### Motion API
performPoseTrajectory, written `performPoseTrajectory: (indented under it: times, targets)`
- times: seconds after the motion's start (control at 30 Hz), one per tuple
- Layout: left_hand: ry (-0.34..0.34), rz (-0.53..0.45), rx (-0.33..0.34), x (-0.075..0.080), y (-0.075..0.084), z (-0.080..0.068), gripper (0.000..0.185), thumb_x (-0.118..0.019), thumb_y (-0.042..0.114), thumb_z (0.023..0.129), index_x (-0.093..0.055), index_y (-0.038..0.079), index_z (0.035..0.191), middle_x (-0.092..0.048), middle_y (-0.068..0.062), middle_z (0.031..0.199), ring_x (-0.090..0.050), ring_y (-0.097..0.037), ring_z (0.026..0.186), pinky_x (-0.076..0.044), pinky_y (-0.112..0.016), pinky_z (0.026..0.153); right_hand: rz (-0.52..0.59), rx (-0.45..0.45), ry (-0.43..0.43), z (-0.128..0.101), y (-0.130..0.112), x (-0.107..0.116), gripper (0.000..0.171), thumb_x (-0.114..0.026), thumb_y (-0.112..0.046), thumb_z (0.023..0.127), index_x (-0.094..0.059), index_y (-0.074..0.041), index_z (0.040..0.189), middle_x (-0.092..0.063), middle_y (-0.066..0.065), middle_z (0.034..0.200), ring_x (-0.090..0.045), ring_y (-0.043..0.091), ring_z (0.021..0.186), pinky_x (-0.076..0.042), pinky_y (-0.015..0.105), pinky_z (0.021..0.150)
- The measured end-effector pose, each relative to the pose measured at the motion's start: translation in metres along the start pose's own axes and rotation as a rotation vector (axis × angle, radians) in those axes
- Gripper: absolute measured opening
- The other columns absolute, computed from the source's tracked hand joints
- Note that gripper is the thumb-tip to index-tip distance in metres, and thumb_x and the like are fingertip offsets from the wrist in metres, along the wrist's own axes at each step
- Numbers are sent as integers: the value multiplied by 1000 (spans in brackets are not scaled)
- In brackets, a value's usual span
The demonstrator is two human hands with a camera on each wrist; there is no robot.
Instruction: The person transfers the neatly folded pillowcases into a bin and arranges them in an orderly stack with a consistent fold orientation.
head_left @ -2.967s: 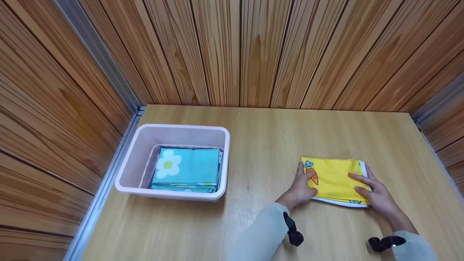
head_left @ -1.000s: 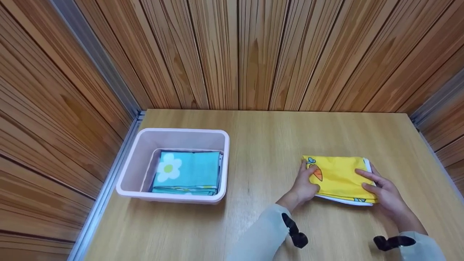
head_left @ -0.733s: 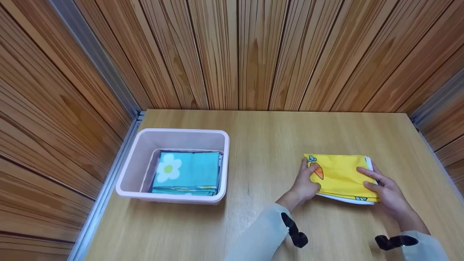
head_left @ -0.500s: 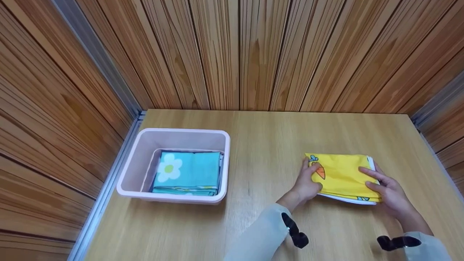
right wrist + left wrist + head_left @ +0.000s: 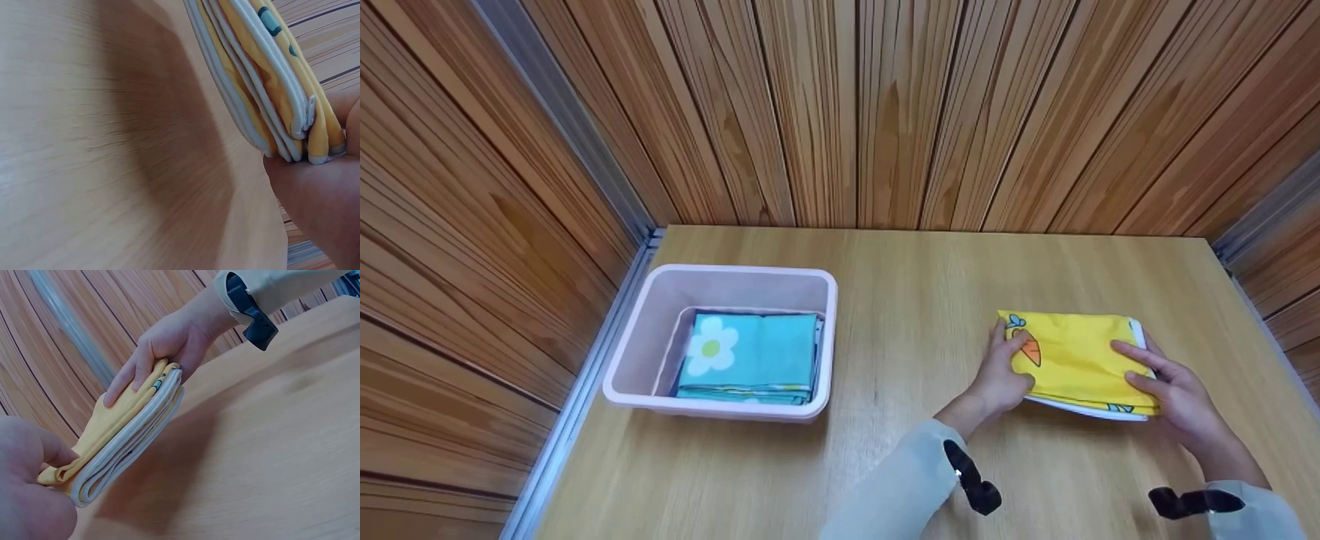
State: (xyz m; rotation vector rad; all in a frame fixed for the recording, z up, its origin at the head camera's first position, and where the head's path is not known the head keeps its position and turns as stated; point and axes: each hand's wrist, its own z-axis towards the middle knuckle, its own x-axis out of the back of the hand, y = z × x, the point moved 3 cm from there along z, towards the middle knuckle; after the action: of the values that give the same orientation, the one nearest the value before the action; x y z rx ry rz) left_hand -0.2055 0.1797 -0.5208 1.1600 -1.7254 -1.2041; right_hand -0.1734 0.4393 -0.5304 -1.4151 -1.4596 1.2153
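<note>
A folded yellow cloth (image 5: 1072, 361) with a carrot print lies on the table (image 5: 915, 300), at about 4 o'clock from its centre. The left hand (image 5: 1003, 379) pinches its left edge and the right hand (image 5: 1174, 390) pinches its right edge, thumbs beneath, fingers on top. It looks light, soft and floppy, its layers likely to slide apart, so gripping both ends suits it. At 9 o'clock a pink bin (image 5: 639, 352) holds a folded teal cloth (image 5: 750, 360) with a flower.
</note>
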Motion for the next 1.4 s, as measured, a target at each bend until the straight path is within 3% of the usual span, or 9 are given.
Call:
performPoseTrajectory:
  times: [0.13, 0.23, 0.4, 0.53, 0.63, 1.0, 1.23, 1.4]
  targets:
    - [-12, 5, -44, 0, 4, -1, 74, -63, -18, 84, -54, 17, 149, -15, 9, 168, -20, -17, 153, -29, -25, 116, -34, 47, -6, -3, -4, -1, 51, -51, -7, 106, -40, -17, 156, 21, -12, 167, 27, 15, 151, -46, 8, 89]
    - [-22, 2, -67, 1, 8, -2, 75, -62, -19, 83, -53, 14, 149, -14, 7, 169, -21, -17, 152, -31, -22, 113, -49, 62, -9, -4, -6, -2, 52, -50, -7, 106, -39, -16, 156, 21, -10, 167, 18, 12, 153, -48, 9, 87]
    - [-22, -18, -46, 0, 14, -4, 75, -62, -19, 85, -53, 18, 150, -14, 11, 168, -23, -16, 151, -35, -20, 110, 10, 44, -25, -7, -11, -2, 53, -49, -6, 107, -38, -18, 156, 22, -15, 167, -16, 3, 145, -52, 14, 85]
    - [-15, -28, -43, 0, 18, -7, 76, -62, -19, 85, -53, 19, 150, -14, 11, 168, -23, -16, 152, -36, -20, 109, 103, 35, -62, -7, -16, -2, 52, -46, -1, 107, -40, -19, 155, 24, -18, 166, -51, -1, 123, -55, 19, 86]
    - [-18, -34, -51, 0, 20, -8, 76, -61, -19, 85, -52, 19, 150, -13, 11, 168, -22, -16, 152, -35, -20, 110, 145, 38, -87, -7, -20, -2, 52, -44, 2, 106, -41, -17, 154, 25, -18, 165, -63, 4, 111, -56, 21, 85]
    - [-20, -65, -64, 0, 34, -15, 75, -62, -18, 87, -51, 20, 151, -13, 14, 168, -23, -14, 151, -38, -18, 108, 98, 35, -60, -12, -33, -1, 52, -47, 2, 106, -47, -21, 153, 28, -17, 164, -63, 2, 109, -57, 21, 82]
    - [-31, -97, -121, -1, 39, -18, 78, -60, -21, 85, -48, 14, 153, -10, 11, 169, -20, -17, 152, -42, -12, 97, 91, 126, -98, -14, -41, -4, 52, -44, 7, 105, -43, -12, 153, 28, -11, 166, -61, 0, 114, -57, 21, 81]
    - [-39, -103, -111, 2, 46, -21, 78, -60, -21, 85, -47, 15, 153, -10, 12, 169, -21, -16, 152, -42, -12, 97, 71, 113, -74, -15, -48, -6, 52, -46, 4, 105, -45, -15, 153, 26, -15, 166, -62, 0, 111, -57, 22, 82]
